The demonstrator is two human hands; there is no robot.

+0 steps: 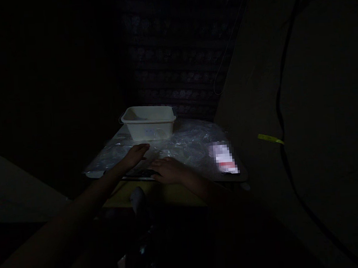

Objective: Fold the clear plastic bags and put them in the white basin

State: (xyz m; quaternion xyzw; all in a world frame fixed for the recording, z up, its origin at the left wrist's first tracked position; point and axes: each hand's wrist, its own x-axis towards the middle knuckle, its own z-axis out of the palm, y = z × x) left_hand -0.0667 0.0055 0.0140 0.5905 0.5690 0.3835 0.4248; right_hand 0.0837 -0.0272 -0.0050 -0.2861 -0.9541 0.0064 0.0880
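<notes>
My left hand (136, 155) is over the front part of a table covered in clear plastic sheeting (191, 139), its fingers stretched out and nothing in it. Just to the right, my right hand (167, 169) lies palm down at the table's front edge with its fingers spread. Between and below the hands is a dark item (140, 173) too dim to make out. Behind my left hand stands a cream rectangular tub (150, 128) with a handle at its sides.
A bright, pixelated item (224, 158) lies at the table's right. A dark cable (280, 114) with a yellow tag (270, 138) hangs along the right wall. Under the table's front edge a greyish rounded thing (137, 199) shows before a yellowish panel (174, 195).
</notes>
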